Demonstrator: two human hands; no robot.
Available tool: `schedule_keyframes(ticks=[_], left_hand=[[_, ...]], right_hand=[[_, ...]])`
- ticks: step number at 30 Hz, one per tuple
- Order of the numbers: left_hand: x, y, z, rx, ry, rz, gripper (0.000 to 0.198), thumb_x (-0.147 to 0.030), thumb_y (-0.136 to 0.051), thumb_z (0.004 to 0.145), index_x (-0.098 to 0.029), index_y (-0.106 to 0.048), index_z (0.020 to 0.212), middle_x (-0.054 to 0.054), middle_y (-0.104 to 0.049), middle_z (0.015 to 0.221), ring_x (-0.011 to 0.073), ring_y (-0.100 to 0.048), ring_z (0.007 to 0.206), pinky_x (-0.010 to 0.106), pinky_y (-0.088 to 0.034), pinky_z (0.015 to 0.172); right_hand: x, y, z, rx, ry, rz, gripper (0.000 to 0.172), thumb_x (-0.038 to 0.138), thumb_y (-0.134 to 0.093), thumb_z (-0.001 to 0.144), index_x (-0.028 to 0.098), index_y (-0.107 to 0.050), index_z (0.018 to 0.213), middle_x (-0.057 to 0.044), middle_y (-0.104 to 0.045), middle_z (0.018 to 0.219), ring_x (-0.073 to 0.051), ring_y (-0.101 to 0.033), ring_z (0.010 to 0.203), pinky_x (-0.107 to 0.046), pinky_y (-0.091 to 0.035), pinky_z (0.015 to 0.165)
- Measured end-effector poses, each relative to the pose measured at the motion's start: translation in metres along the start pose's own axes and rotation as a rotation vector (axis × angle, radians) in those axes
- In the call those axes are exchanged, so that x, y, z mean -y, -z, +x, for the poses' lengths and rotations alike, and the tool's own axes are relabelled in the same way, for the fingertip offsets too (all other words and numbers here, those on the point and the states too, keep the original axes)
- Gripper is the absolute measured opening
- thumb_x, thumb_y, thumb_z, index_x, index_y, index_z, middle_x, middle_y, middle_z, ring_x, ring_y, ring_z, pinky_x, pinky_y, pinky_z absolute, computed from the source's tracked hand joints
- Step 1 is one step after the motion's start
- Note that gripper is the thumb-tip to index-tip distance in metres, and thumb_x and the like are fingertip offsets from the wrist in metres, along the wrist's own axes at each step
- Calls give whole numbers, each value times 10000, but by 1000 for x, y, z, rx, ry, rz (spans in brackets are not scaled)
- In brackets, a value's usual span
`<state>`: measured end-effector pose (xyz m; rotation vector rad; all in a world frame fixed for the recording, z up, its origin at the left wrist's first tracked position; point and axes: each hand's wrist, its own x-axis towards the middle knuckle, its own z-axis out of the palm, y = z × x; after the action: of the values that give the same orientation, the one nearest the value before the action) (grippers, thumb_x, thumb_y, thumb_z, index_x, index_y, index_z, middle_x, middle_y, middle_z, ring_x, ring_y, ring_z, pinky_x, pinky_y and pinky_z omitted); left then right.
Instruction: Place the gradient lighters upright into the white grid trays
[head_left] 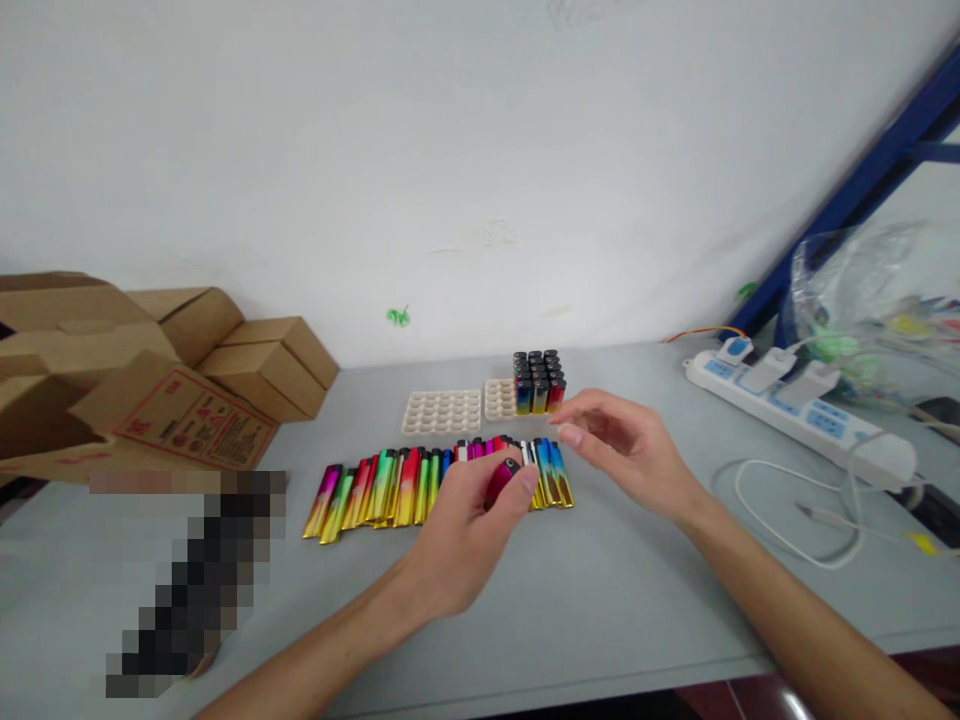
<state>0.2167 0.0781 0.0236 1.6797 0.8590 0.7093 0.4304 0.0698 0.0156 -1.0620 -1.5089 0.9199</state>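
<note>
My left hand (454, 545) is wrapped around a magenta lighter (497, 486), whose dark top end shows between thumb and fingers. My right hand (626, 445) is raised just right of the upright lighters, its thumb and fingers apart with nothing between them. A row of shiny coloured lighters (409, 490) lies on the table behind and to the left of my left hand. Several lighters (538, 385) stand upright, black tops up, in the right part of a pale moulded tray (499, 400). To its left is another tray (442, 411) with bare round pockets.
Brown cardboard boxes (262, 365) are piled at the left, near a pixelated dark patch. A white power strip (799, 415) with plugs and a loose white cable (742, 500) lies at the right. The pale wall (450, 200) rises behind the grey table (600, 600).
</note>
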Motion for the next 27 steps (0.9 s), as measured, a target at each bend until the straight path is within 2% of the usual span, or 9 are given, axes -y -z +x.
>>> schedule_keyframes(ticks=[4,13,16,20,23,27], left_hand=[[-2,1,0,-1,14,81,347,-407,-440,1009,-210,-455,723,-76,-324,568,98,-264,506,267,-208,490],[-4,0,2,-1,27,88,321,-348,-423,979,-220,-390,687,-72,-318,573,96,-260,510,269,-203,498],[-3,-2,1,-9,26,107,340,-379,-426,996,-217,-398,698,-71,-306,587,96,-251,519,264,-199,492],[-6,-1,0,-4,40,118,409,-502,-462,1015,-213,-422,728,-73,-305,608,92,-254,525,245,-205,471],[-12,8,2,27,62,58,395,-567,-448,1028,-223,-446,835,-84,-343,597,90,-296,507,218,-243,454],[-19,28,19,77,54,-128,272,-533,-437,1052,-261,-448,1068,-87,-473,671,83,-368,479,201,-356,440]], right_hand=[[-2,-2,1,-26,-41,-64,241,426,-678,962,191,-717,1004,-51,-689,909,-148,-611,768,-271,-488,633],[-5,-1,3,-40,-63,-83,230,425,-677,961,198,-709,983,-32,-688,889,-140,-606,759,-255,-486,626],[-4,-1,3,-41,-64,-97,241,432,-671,962,194,-709,977,-31,-689,878,-138,-600,737,-260,-475,621],[-4,0,4,-47,-60,-131,262,448,-659,965,191,-708,979,-27,-687,854,-138,-599,715,-268,-479,628],[-6,2,4,-62,-50,-165,272,453,-645,971,191,-708,1000,-33,-704,878,-142,-610,718,-276,-493,638],[-9,6,7,-82,-33,-241,247,423,-627,983,193,-709,1022,-39,-724,901,-144,-619,722,-283,-505,647]])
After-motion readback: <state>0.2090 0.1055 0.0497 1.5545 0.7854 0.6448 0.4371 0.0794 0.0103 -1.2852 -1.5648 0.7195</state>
